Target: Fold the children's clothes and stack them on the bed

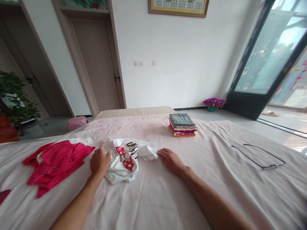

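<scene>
A crumpled white T-shirt with red and black printed characters lies on the pale pink sheet in front of me. My left hand grips its left edge, fingers curled into the cloth. At the shirt's right end, my right hand pinches the tip of a sleeve-like part between closed fingers. The middle of the shirt is bunched, and its lower edge lies in loose folds. Left of my left hand is a heap of bright pink clothing with red and white cloth under it.
A neat stack of folded cloths, blue plaid on top, stands beyond my right hand. Eyeglasses lie at the right. Past the sheet are a pink stool, purple flowers in a pot and a glass door.
</scene>
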The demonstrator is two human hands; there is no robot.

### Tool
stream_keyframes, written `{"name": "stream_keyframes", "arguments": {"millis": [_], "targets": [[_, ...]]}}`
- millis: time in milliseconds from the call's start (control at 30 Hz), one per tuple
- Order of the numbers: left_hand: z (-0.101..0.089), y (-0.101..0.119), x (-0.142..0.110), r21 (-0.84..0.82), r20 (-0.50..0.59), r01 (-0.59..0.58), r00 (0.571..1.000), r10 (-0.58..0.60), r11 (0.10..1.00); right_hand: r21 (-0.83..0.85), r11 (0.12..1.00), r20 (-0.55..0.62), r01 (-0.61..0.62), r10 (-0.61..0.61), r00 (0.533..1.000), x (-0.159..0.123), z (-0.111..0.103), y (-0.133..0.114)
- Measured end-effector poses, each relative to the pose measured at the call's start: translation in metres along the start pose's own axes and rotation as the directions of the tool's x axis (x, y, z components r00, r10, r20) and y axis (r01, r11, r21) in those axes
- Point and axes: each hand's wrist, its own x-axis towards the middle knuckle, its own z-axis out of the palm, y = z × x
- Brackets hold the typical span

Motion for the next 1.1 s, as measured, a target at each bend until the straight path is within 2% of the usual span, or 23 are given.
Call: {"name": "stream_keyframes", "arguments": {"millis": [100, 200, 333, 433, 500, 567, 633, 733, 800, 833, 933, 1100], "targets": [[0.006, -0.013, 0.008, 0.16, 0.029, 0.069, 0.997, -0.075, 0.985, -0.004, 1.0, -0.004, 0.013, -0.013, 1.0, 0.0, 0.002, 0.002], [0.012, -0.022, 0.011, 0.175, 0.088, 0.023, 0.995, -0.039, 0.984, -0.005, 1.0, -0.001, 0.014, -0.014, 1.0, 0.001, 0.003, 0.003], [0.014, -0.024, 0.013, 0.11, 0.112, -0.066, 0.992, 0.053, 0.992, 0.008, 1.0, 0.003, 0.015, -0.015, 1.0, 0.002, 0.002, 0.003], [0.015, -0.023, 0.014, -0.019, 0.121, 0.002, 0.993, 0.001, 1.0, 0.036, 0.999, -0.008, 0.019, -0.019, 1.0, 0.001, 0.002, 0.003], [0.016, -0.022, 0.014, -0.203, 0.088, 0.072, 0.995, -0.055, 0.977, 0.055, 0.998, -0.02, 0.006, -0.005, 1.0, 0.0, 0.003, 0.003], [0.017, -0.02, 0.014, -0.444, 0.036, 0.104, 0.994, -0.099, 0.89, 0.075, 0.997, -0.04, -0.022, 0.026, 0.999, 0.0, 0.005, 0.006], [0.015, -0.016, 0.014, -0.681, 0.033, 0.129, 0.989, -0.145, 0.721, 0.094, 0.993, -0.08, -0.078, 0.085, 0.993, 0.002, 0.008, 0.012], [0.002, -0.006, 0.016, -0.887, 0.186, 0.253, 0.961, -0.203, 0.386, 0.108, 0.97, -0.131, -0.219, 0.232, 0.964, 0.015, 0.01, 0.025], [-0.014, 0.003, 0.018, -0.92, 0.291, 0.324, 0.942, -0.167, 0.221, 0.107, 0.945, -0.111, -0.309, 0.321, 0.941, 0.033, 0.01, 0.032], [-0.022, 0.008, 0.019, -0.925, 0.32, 0.34, 0.937, -0.139, 0.168, 0.104, 0.935, -0.091, -0.338, 0.348, 0.933, 0.044, 0.01, 0.034], [-0.045, 0.02, 0.021, -0.929, 0.35, 0.358, 0.932, -0.092, 0.098, 0.078, 0.929, -0.037, -0.363, 0.367, 0.93, 0.077, 0.012, 0.032], [-0.07, 0.026, 0.021, -0.889, 0.436, 0.444, 0.896, -0.086, 0.114, -0.007, 0.913, 0.073, -0.408, 0.407, 0.91, 0.109, 0.026, 0.011]]}}
